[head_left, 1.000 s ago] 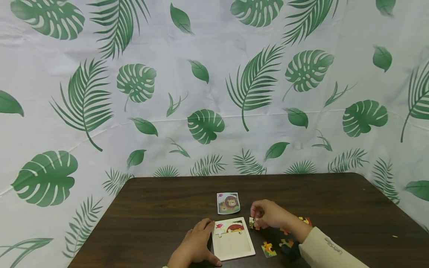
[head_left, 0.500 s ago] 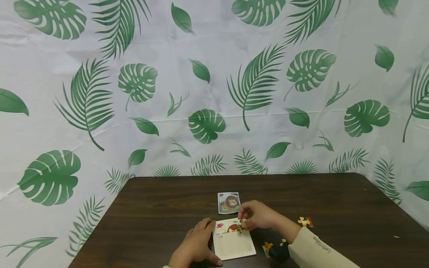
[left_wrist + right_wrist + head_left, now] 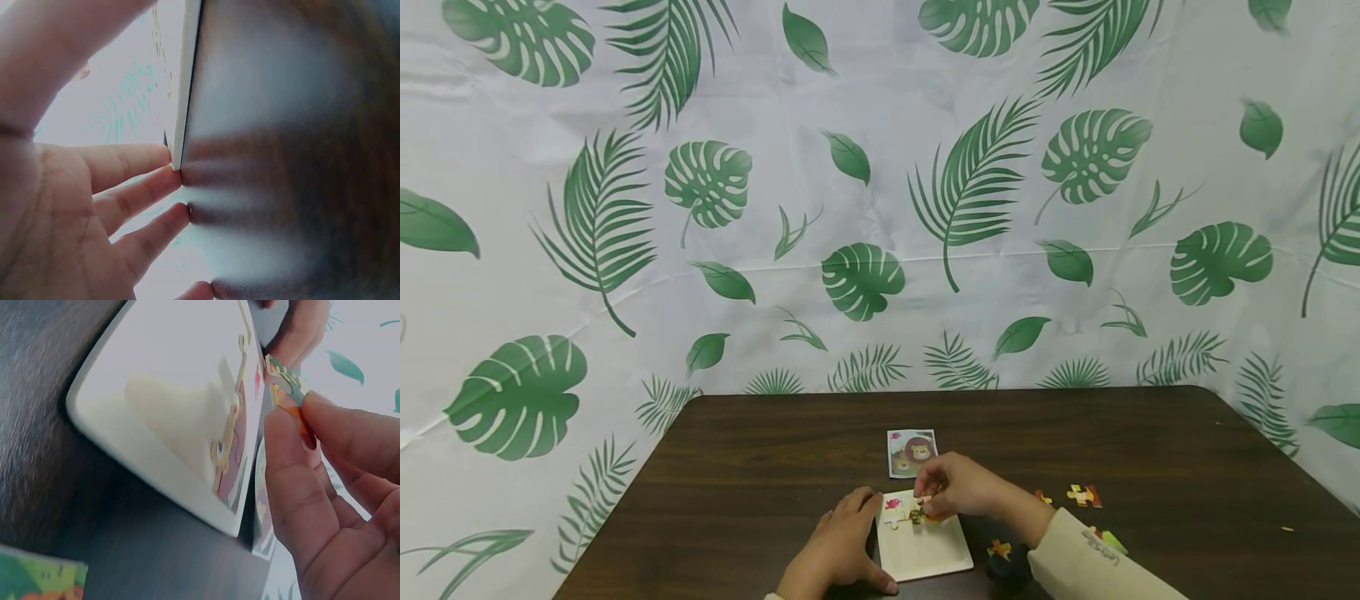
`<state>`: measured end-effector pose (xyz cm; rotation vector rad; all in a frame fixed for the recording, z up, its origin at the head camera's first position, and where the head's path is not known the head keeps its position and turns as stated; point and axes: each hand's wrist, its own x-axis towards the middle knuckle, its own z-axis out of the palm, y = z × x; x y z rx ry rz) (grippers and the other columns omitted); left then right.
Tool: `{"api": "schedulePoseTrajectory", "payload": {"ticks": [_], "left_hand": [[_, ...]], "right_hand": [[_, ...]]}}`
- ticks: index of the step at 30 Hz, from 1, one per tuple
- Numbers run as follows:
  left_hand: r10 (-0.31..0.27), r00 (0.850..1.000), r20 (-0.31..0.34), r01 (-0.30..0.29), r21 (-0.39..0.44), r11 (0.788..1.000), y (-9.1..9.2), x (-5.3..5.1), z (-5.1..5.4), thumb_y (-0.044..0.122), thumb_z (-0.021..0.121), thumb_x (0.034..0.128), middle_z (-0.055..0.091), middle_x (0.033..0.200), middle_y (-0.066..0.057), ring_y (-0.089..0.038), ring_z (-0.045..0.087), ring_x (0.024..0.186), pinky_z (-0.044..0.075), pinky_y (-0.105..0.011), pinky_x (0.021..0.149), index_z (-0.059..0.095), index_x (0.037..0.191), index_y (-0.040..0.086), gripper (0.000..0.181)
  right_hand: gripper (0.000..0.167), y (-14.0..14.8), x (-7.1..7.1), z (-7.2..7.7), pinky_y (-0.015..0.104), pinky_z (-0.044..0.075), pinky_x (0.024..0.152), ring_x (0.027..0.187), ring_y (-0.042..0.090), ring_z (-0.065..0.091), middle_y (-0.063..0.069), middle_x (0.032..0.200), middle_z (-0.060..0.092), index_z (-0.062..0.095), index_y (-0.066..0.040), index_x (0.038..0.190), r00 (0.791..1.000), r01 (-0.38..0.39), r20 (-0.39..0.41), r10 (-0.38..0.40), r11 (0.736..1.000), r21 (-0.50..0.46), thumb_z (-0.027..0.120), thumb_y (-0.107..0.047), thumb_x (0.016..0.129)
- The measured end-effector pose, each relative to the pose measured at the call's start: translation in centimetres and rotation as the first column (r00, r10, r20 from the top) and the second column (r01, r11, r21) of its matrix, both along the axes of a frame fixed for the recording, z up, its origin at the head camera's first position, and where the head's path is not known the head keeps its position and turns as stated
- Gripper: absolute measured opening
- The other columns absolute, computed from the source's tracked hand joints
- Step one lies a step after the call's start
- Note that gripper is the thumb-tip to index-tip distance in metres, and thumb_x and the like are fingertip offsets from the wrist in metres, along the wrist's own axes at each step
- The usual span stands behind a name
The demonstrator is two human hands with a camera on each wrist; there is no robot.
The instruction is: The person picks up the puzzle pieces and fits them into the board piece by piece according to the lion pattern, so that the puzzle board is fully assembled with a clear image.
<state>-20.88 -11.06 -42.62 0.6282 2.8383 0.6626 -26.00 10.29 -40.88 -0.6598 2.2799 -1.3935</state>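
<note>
A pale wooden puzzle board [image 3: 928, 554] lies on the dark table, with pieces set along its far edge. My left hand [image 3: 838, 546] rests at the board's left side; in the left wrist view its extended fingertips [image 3: 172, 175] touch the board's edge and the table. Over the board's upper part, my right hand [image 3: 961, 487] pinches a jigsaw piece between thumb and forefinger. In the right wrist view that green and orange puzzle piece [image 3: 289, 394] is tilted and held above the board. My right fingers hide part of the far row in the head view.
Behind the board lies a lion picture card [image 3: 912, 454]. Loose puzzle pieces are to the right, including a yellow and red piece [image 3: 1084, 496], a green piece [image 3: 1108, 540] and an orange piece [image 3: 999, 549]. A leaf-print cloth [image 3: 880, 208] hangs behind the table.
My right hand has moved left with the jigsaw piece, from beside the board to over its upper part. My left hand has stayed at the board's left edge.
</note>
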Motion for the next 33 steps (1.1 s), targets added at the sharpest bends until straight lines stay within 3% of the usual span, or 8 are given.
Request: {"api": "schedulePoseTrajectory", "payload": {"ticks": [18, 33], "left_hand": [[-0.013, 1.0, -0.014, 0.013, 0.032, 0.999, -0.1, 0.3, 0.2, 0.046, 0.087, 0.0515, 0.038, 0.134, -0.016, -0.038, 0.034, 0.124, 0.034, -0.063, 0.088, 0.042, 0.134, 0.002, 0.103], [-0.019, 1.0, -0.003, 0.019, 0.03, 0.999, -0.2, 0.2, 0.3, 0.046, 0.086, 0.0528, 0.039, 0.134, -0.016, -0.038, 0.035, 0.124, 0.034, -0.063, 0.087, 0.042, 0.134, 0.003, 0.102]], "right_hand": [[0.016, -1.9, 0.5, 0.1, 0.027, 0.052, 0.054, 0.061, 0.012, 0.053, 0.003, 0.069, 0.05, 0.066, 0.001, 0.085, 1.0, -0.008, -0.022, 0.008, 1.0, 0.008, 0.062, 0.013, 0.075], [0.015, -2.7, 0.8, -1.3, 0.03, 0.053, 0.057, 0.061, 0.012, 0.054, 0.004, 0.068, 0.051, 0.064, 0.005, 0.084, 0.998, 0.063, 0.023, -0.061, 0.994, -0.093, 0.066, 0.014, 0.073]]}}
